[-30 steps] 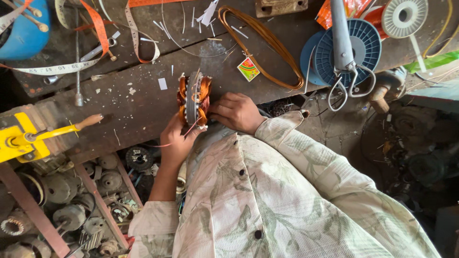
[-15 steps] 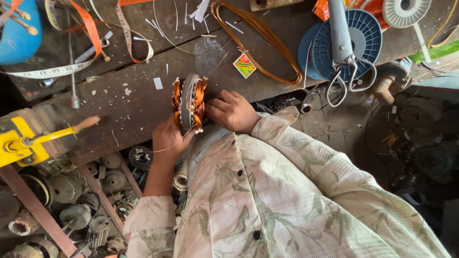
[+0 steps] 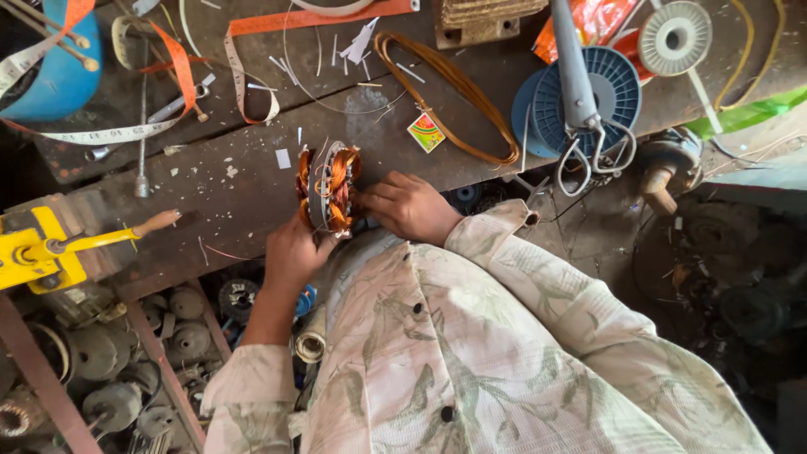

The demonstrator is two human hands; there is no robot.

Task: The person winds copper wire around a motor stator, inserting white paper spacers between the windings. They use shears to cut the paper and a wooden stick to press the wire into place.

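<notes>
Both hands clasp a round metal motor stator wound with copper-orange wire (image 3: 328,189), held on edge at the near rim of the worn dark wooden bench (image 3: 252,181). The left hand (image 3: 294,252) wraps its lower edge; the right hand (image 3: 412,206) closes fingers on its side.

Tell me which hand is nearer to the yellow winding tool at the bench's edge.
Left. The left hand grips the copper-wound stator, on the side toward the yellow winding tool. The right hand holds the stator's far side, farther away.
</notes>
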